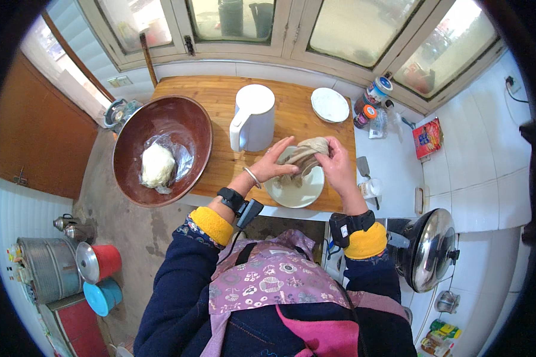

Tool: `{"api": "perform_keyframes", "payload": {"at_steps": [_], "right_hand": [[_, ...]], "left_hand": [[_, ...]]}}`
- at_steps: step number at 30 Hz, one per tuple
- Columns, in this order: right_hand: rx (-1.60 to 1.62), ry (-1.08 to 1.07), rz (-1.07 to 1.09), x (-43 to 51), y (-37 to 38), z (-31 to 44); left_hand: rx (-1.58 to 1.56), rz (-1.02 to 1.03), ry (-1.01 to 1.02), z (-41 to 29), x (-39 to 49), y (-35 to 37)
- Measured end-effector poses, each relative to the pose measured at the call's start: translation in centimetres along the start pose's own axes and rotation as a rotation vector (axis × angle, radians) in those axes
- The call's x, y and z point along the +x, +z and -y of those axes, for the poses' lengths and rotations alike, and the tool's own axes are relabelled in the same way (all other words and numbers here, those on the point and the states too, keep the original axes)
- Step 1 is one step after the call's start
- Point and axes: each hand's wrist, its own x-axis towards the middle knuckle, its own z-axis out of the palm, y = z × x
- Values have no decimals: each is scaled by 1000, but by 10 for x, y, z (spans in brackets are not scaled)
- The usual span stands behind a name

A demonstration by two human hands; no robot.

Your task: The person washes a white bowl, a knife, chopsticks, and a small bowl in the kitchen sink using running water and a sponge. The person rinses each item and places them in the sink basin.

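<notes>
A damp-looking beige cloth (311, 148) hangs bunched over a pale bowl (301, 196) near the front edge of the wooden board. My right hand (338, 167) grips the cloth's right end between thumb and fingers. From the left, my left hand (272, 164) reaches in with thumb and fingers apart; its thumb tip is by the cloth's lower left part, and whether they touch is unclear. Part of the cloth dangles into the bowl. Left of my hands stands a white electric kettle (255, 118). A large brown basin (163, 105) holds a lump of dough (157, 165) on plastic film (184, 158).
A white bowl (330, 104) stands at the board's (205, 96) back right corner. Jars (365, 117), a spatula (363, 166) and a small white container (370, 188) line the tiled counter. A lidded wok (431, 250) sits to my right. Windows (232, 22) rise behind.
</notes>
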Motion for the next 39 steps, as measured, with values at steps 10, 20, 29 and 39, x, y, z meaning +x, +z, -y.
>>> {"api": "perform_keyframes", "payload": {"at_steps": [10, 20, 29, 39], "right_hand": [[-8, -125, -165, 0, -1, 71], [-422, 206, -206, -34, -30, -91], [-481, 191, -51, -55, 46, -152], [656, 391, -268, -40, 48, -142]], "left_hand": [[-678, 116, -307, -19, 11, 23], [-649, -199, -396, 24, 1, 27], [-803, -249, -320, -12, 0, 37], [-1020, -339, -471, 16, -21, 27]]}}
